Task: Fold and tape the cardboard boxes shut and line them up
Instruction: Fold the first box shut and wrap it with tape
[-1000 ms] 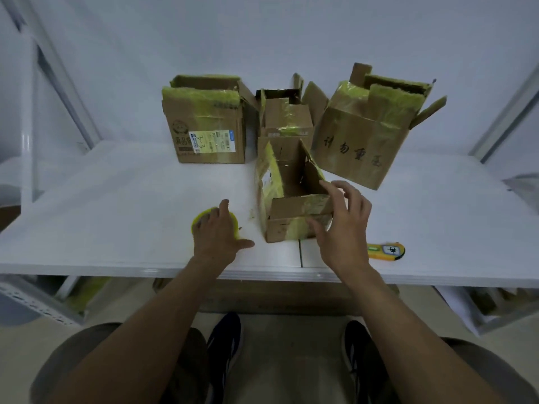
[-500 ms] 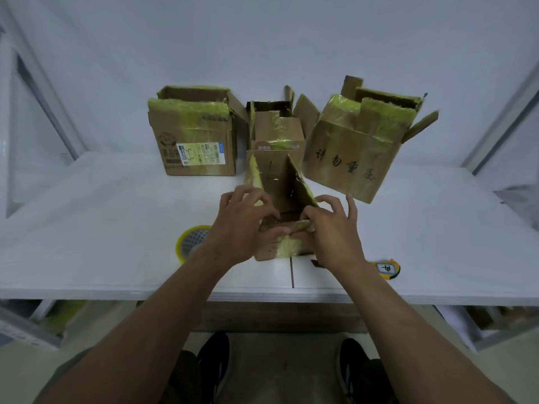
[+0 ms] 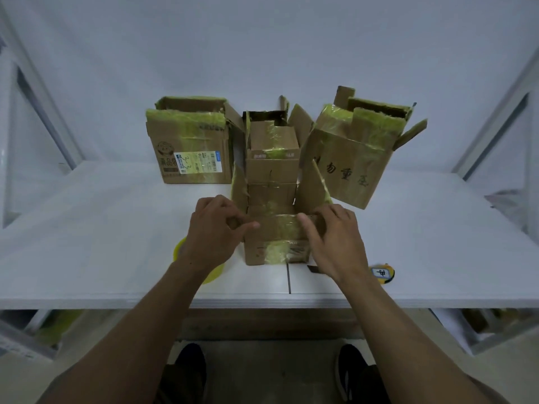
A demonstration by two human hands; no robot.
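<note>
A small open cardboard box with yellow-green tape remnants stands near the front edge of the white table. Its two side flaps stand up; its near flap is folded inward. My left hand grips the box's left front corner, thumb on the near flap. My right hand grips the right front corner, thumb pressing the same flap. A yellow tape roll lies mostly hidden under my left wrist. Three more open boxes stand behind: left box, middle box, tilted right box.
A yellow box cutter lies on the table right of my right wrist. White shelf uprights frame both sides, and a wall stands behind the boxes. My feet show below the table edge.
My left hand left the tape roll and came to the small box. Both hands turned the box square to me and folded its near flap inward.
</note>
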